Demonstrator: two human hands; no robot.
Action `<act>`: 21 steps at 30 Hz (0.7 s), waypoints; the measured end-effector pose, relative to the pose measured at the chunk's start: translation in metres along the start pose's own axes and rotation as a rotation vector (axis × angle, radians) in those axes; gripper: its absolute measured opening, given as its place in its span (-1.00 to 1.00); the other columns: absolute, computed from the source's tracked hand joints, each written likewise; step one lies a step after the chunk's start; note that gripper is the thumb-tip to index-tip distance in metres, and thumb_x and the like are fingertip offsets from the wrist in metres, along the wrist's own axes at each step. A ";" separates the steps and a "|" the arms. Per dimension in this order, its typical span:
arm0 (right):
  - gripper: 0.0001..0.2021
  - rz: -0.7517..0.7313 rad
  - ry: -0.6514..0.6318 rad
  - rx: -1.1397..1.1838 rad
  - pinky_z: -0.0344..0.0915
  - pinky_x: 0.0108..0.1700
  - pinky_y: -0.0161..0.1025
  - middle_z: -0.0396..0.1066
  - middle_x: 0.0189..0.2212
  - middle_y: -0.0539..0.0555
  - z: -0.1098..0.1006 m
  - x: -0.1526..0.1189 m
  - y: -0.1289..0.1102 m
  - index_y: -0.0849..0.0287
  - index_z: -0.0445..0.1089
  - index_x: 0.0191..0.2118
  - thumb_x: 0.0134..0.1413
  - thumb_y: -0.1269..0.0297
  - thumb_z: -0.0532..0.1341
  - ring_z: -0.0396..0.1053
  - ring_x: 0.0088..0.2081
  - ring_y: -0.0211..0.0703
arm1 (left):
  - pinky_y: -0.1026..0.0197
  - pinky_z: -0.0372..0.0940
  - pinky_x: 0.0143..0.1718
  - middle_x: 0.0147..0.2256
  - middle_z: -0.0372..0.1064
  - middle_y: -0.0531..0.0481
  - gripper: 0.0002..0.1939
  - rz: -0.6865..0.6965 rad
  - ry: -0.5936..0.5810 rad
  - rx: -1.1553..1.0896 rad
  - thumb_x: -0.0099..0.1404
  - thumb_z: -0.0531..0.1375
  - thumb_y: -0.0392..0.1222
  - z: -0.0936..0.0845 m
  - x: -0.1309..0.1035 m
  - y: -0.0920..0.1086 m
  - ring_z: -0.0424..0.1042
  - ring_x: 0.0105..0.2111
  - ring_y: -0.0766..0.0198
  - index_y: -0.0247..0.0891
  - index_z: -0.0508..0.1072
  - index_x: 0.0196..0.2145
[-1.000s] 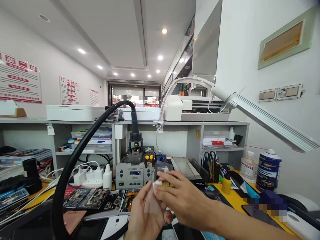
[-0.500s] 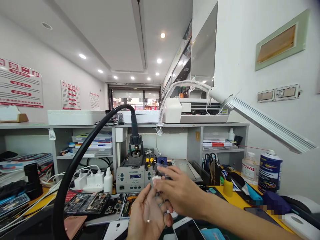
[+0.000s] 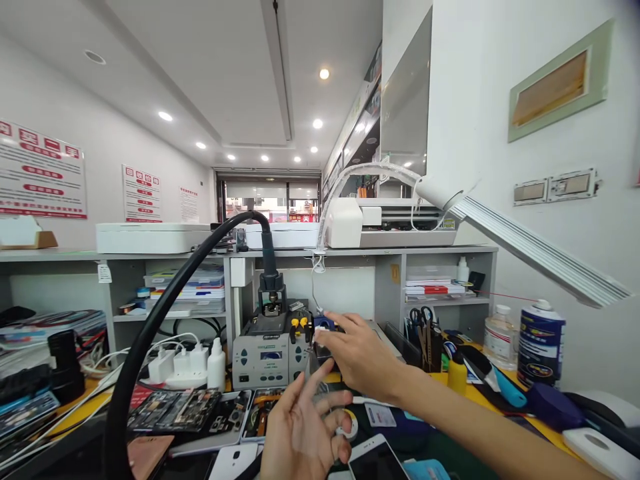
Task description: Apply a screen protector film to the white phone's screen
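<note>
Low in the centre, my left hand (image 3: 305,427) is palm up with its fingers curled, holding what looks like a thin clear plastic sheet (image 3: 311,363) by its edges. The palm shows through the sheet. My right hand (image 3: 357,350) is just above, its fingers closed on a small white piece (image 3: 324,331) at the sheet's upper end. What that piece is, I cannot make out. Below my hands lies a white-framed phone (image 3: 377,460) with a dark screen, beside a light blue packet (image 3: 425,469).
A grey rework station (image 3: 265,360) stands behind my hands, its black hose (image 3: 165,300) arching down on the left. Opened phones (image 3: 175,408) lie at left. On the right are a yellow bottle (image 3: 457,375), a spray can (image 3: 540,343) and scissors (image 3: 426,327). A lamp (image 3: 545,250) hangs above.
My right hand has moved slightly up and away from my left palm, with the white piece in its fingers. My left hand has shifted a little to the right and its fingers have spread slightly.
</note>
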State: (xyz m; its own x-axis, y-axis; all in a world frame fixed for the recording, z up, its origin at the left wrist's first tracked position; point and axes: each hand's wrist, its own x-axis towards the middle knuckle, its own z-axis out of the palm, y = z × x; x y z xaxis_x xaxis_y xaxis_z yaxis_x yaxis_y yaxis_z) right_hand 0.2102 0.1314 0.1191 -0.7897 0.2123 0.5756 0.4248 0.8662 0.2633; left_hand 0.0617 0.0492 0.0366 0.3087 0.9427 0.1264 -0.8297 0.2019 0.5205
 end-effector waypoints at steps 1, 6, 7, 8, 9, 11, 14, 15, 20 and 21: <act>-0.68 -0.031 -0.007 0.011 0.20 0.23 0.21 0.57 0.03 0.25 0.001 -0.001 -0.005 0.28 0.42 0.06 0.21 0.54 0.16 0.20 0.34 0.27 | 0.15 0.31 -0.54 -0.23 0.50 -0.26 -0.42 0.016 -0.017 0.004 0.53 -0.05 0.13 -0.002 0.001 0.000 0.52 -0.38 0.05 -0.31 0.12 0.31; -0.68 -0.184 -0.043 0.125 0.09 0.33 0.12 0.56 0.05 0.17 0.001 -0.024 -0.034 0.21 0.41 0.08 0.21 0.42 0.22 0.18 0.36 0.14 | 0.17 0.30 -0.56 -0.43 0.43 -0.04 -0.64 0.064 -0.045 -0.005 0.53 -0.01 0.04 -0.007 0.007 -0.001 0.46 -0.52 0.15 -0.27 0.42 -0.10; -0.67 -0.193 -0.047 0.144 0.08 0.34 0.12 0.57 0.03 0.17 0.000 -0.028 -0.037 0.21 0.41 0.09 0.22 0.41 0.22 0.19 0.35 0.12 | 0.17 0.31 -0.56 -0.45 0.41 -0.01 -0.65 0.064 -0.040 -0.010 0.52 -0.01 0.03 -0.007 0.007 -0.002 0.44 -0.56 0.19 -0.27 0.43 -0.11; -0.67 -0.189 -0.052 0.151 0.07 0.34 0.12 0.57 0.02 0.18 -0.002 -0.032 -0.037 0.21 0.40 0.10 0.23 0.40 0.22 0.20 0.35 0.12 | 0.17 0.30 -0.56 -0.45 0.41 -0.01 -0.64 0.063 -0.037 -0.013 0.53 -0.01 0.03 -0.007 0.007 -0.002 0.43 -0.58 0.20 -0.27 0.43 -0.11; -0.68 -0.180 -0.049 0.149 0.08 0.34 0.13 0.58 0.00 0.18 -0.003 -0.034 -0.036 0.21 0.41 0.09 0.23 0.41 0.21 0.20 0.35 0.12 | 0.17 0.30 -0.57 -0.45 0.42 -0.02 -0.63 0.061 -0.036 -0.012 0.53 -0.03 0.04 -0.006 0.007 -0.002 0.44 -0.56 0.18 -0.27 0.43 -0.09; -0.69 -0.127 -0.036 0.110 0.12 0.31 0.16 0.59 -0.03 0.20 -0.005 -0.034 -0.027 0.22 0.41 0.07 0.23 0.48 0.17 0.20 0.35 0.13 | 0.17 0.31 -0.57 -0.39 0.47 -0.11 -0.58 0.051 -0.033 -0.004 0.53 -0.07 0.07 -0.005 0.005 -0.002 0.49 -0.49 0.10 -0.28 0.40 0.01; -0.64 0.001 -0.011 0.014 0.20 0.24 0.20 0.60 -0.06 0.25 -0.003 -0.024 -0.007 0.24 0.40 0.09 0.23 0.57 0.10 0.22 0.34 0.20 | 0.15 0.32 -0.56 -0.26 0.51 -0.26 -0.44 0.012 0.003 0.022 0.53 -0.07 0.12 -0.003 0.002 -0.002 0.51 -0.42 0.04 -0.32 0.20 0.27; -0.63 0.032 -0.005 -0.005 0.23 0.21 0.21 0.60 -0.05 0.28 -0.002 -0.020 -0.001 0.26 0.40 0.11 0.24 0.59 0.09 0.22 0.33 0.22 | 0.14 0.32 -0.56 -0.23 0.52 -0.28 -0.39 0.000 0.015 0.032 0.52 -0.06 0.12 -0.003 0.002 -0.002 0.51 -0.42 0.04 -0.33 0.10 0.34; -0.65 0.024 0.004 -0.003 0.22 0.22 0.17 0.57 0.02 0.27 0.004 -0.004 -0.003 0.25 0.41 0.09 0.22 0.57 0.14 0.20 0.35 0.21 | 0.15 0.35 -0.55 -0.24 0.53 -0.28 -0.43 0.025 -0.030 0.031 0.52 -0.02 0.11 -0.005 0.003 -0.003 0.52 -0.39 0.04 -0.34 0.23 0.28; -0.67 -0.009 0.001 0.016 0.19 0.25 0.16 0.57 0.03 0.23 0.004 -0.005 -0.011 0.24 0.42 0.07 0.21 0.54 0.17 0.19 0.35 0.19 | 0.14 0.36 -0.56 -0.27 0.53 -0.25 -0.47 0.040 -0.038 0.023 0.52 -0.02 0.11 -0.006 0.004 -0.003 0.53 -0.40 0.04 -0.33 0.33 0.20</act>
State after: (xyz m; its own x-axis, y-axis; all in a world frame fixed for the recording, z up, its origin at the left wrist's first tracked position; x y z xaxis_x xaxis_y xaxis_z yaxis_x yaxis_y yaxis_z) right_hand 0.2078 0.1225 0.1099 -0.7932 0.2042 0.5737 0.4106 0.8751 0.2563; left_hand 0.0620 0.0538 0.0305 0.2932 0.9390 0.1795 -0.8310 0.1575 0.5336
